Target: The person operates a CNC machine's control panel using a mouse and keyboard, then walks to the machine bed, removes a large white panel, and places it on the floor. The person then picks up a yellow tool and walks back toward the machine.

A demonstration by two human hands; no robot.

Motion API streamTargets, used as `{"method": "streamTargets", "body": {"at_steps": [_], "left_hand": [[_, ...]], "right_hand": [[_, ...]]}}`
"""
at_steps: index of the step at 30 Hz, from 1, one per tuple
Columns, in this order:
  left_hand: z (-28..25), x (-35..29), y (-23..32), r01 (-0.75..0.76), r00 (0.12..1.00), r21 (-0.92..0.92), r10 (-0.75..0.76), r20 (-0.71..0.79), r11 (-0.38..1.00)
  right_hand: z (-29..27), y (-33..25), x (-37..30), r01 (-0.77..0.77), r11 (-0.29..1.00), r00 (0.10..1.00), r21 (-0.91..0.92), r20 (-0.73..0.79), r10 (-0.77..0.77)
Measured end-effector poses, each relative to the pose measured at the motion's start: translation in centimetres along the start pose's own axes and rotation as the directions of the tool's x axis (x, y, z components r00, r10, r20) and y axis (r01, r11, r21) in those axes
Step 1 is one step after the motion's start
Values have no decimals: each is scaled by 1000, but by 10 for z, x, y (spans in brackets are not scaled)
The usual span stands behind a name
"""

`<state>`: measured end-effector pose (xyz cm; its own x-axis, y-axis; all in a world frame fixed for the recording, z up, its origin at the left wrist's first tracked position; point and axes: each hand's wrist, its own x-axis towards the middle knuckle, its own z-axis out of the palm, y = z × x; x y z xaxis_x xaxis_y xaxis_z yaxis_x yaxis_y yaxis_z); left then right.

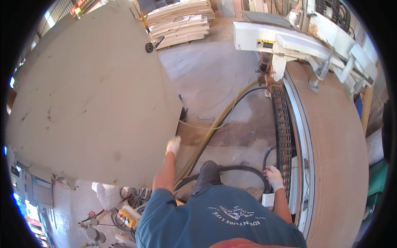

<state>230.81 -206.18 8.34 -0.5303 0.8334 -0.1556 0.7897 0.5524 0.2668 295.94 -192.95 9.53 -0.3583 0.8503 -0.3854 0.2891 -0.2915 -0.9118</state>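
My left hand (173, 145), in a white glove, is just by the right edge of a large grey-beige panel (95, 95). Its fingers are bunched and blurred, and I cannot tell whether they touch the panel's edge. My right hand (273, 177) wears a pale glove with bare fingertips. It hangs beside a black cable chain (283, 136), its fingers loosely bent and slightly apart, holding nothing. Under it stands a small white box (268, 201).
A yellowish hose (221, 118) and a black hose (244, 168) cross the floor around my leg. A wrench (206, 118) lies ahead. White machinery (285, 43) and a long brown bed (331, 136) stand right. Stacked boards (182, 25) are at the back.
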Motion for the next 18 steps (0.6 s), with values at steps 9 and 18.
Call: {"method": "streamTargets", "body": {"at_steps": [9,18], "left_hand": [[-345,519,15,-230,592,-371,-174,-787,900],[-505,729,2,-41,699,-500,-333,-633,865]], "right_hand": [[34,-15,97,-328,864,900,-383,-406,161],[48,24,99,-306,366,898,-879,-139,417]]}}
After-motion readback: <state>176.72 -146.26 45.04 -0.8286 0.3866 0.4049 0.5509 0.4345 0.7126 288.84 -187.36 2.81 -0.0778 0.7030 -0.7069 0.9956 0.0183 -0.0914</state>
